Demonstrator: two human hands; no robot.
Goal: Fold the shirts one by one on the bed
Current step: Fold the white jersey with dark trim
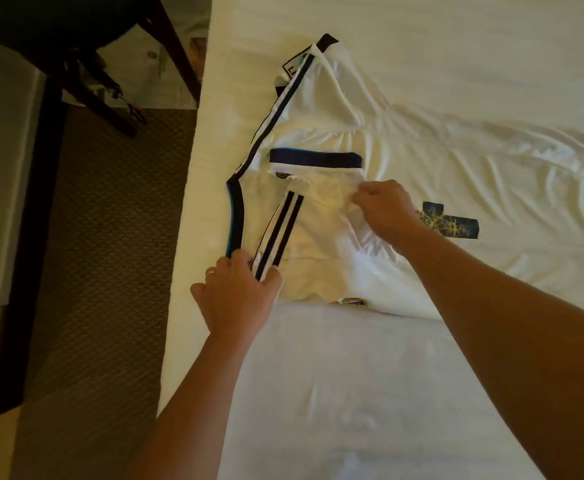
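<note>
A white shirt [321, 233] with dark navy stripes and a navy collar lies spread on the white bed [370, 393], near its left edge. One sleeve is folded inward across the body. My left hand [238, 299] pinches the striped sleeve end at the shirt's near left corner. My right hand [384, 213] grips a fold of white fabric near the collar, fingers curled into it. A blue and yellow print [450, 223] shows on the fabric to the right of my right wrist.
The bed's left edge drops to a patterned brown carpet [110, 237]. A dark wooden chair [86, 57] stands on the floor at the upper left. A small purple and gold badge [351, 301] peeks out at the shirt's near edge.
</note>
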